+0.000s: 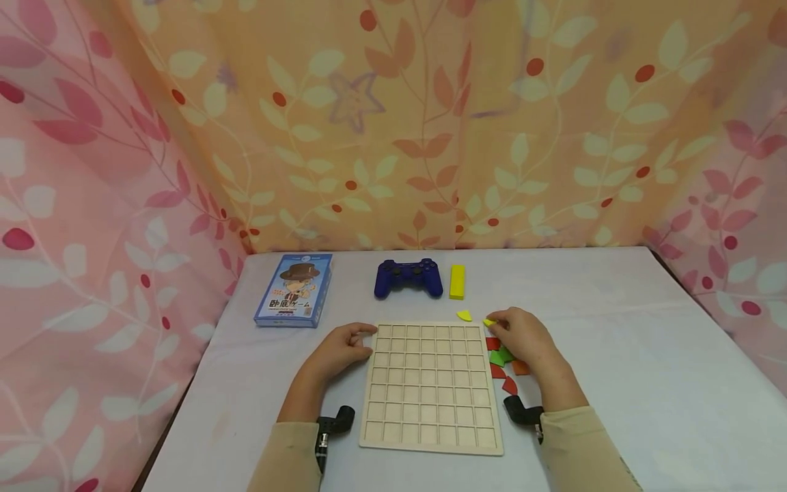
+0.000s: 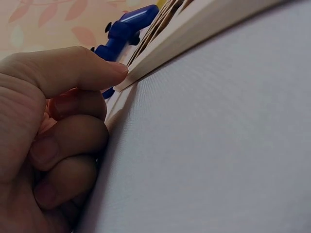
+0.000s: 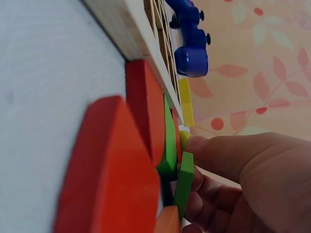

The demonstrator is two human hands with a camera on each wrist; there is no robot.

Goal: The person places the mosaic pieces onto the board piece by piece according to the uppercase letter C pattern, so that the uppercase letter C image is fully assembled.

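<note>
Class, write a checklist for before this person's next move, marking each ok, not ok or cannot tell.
1. Yellow piece in right hand: ok, pinched.
2. That piece raised off the table: cannot tell.
3. Left hand at the board: ok, at its far left corner.
4. Loose red, green and orange pieces spread out: not ok, bunched beside the board's right edge.
5. Controller off the board: ok, beyond its far edge.
</note>
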